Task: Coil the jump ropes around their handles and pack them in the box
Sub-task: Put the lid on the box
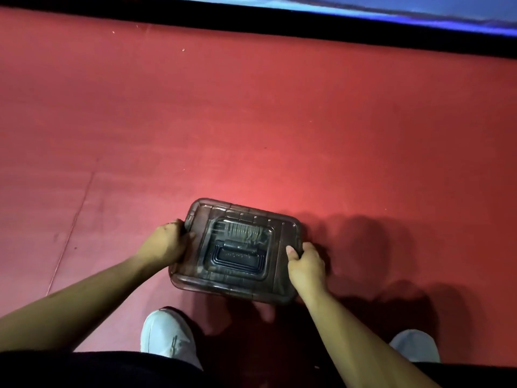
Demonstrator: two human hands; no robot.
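A dark see-through plastic box (193, 278) with its lid on sits low in the middle of the view, over the red floor. A folded carry handle (237, 254) lies in a recess on the lid. My left hand (167, 242) grips the box's left end, fingers curled round the rim. At the right end, my right hand (306, 266) holds the box with the thumb on top of the lid. A coiled shape shows faintly through the lid; I cannot tell what it is. No loose jump rope is in sight.
Red carpet-like floor (251, 121) spreads all around. A black strip (279, 26) runs along the far edge with a blue surface behind it. My two white shoes (165, 337) (414, 345) stand just below the box.
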